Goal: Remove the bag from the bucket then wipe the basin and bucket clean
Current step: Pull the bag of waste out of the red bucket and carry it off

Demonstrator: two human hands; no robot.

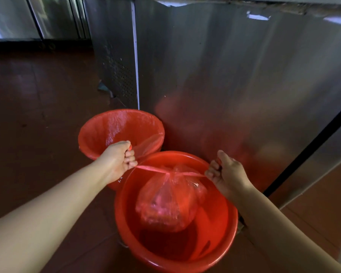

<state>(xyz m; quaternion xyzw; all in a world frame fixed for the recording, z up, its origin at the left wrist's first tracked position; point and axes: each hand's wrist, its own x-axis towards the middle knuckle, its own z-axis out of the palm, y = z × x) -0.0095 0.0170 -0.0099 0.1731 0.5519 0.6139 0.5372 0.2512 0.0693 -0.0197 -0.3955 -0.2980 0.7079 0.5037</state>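
While both arms reach forward, the left hand and right hand each clench one end of the red tie strip knotted round the bag's neck.

Some faint white marks sit on the far bucket under the left wrist, too small to read. The strip runs taut and level between the two fists. The bag, clear reddish plastic bulging with something red, hangs inside the near red bucket, above its dark bottom. The far bucket, touching the near one, has a red liner folded over its rim. Both stand on a brown floor against a steel cabinet.
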